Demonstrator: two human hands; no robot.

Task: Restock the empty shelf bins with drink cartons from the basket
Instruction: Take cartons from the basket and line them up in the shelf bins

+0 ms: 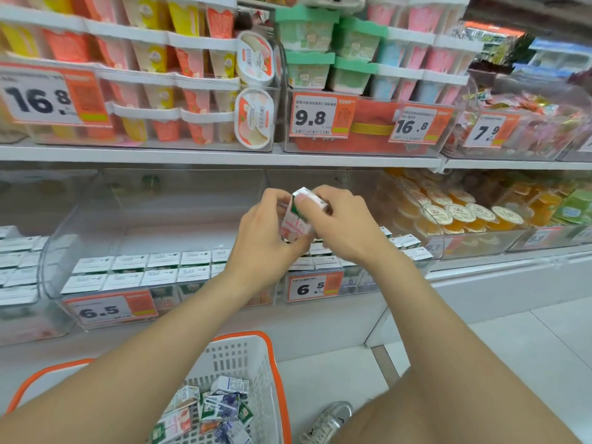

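Both hands are closed on one small pink-and-white drink carton with a green band near its top. The left hand wraps its fingers round the lower body. The right hand pinches the upper end, with the thumb across the green band. The carton is tilted, its top leaning right, and it is held in the air just above the front of a clear plastic shelf bin.

That bin wears an orange-and-white price tag reading 6.5, and white carton tops show inside it beneath the wrists. In the clear bin to its left stand neat rows of cartons, white tops up. To its right, another clear bin holds orange jelly cups with round printed lids.

Below the shelf bin, on the floor, sits a white lattice plastic basket with an orange rim, with loose cartons heaped in it. Just right of the basket is a pale shoe.
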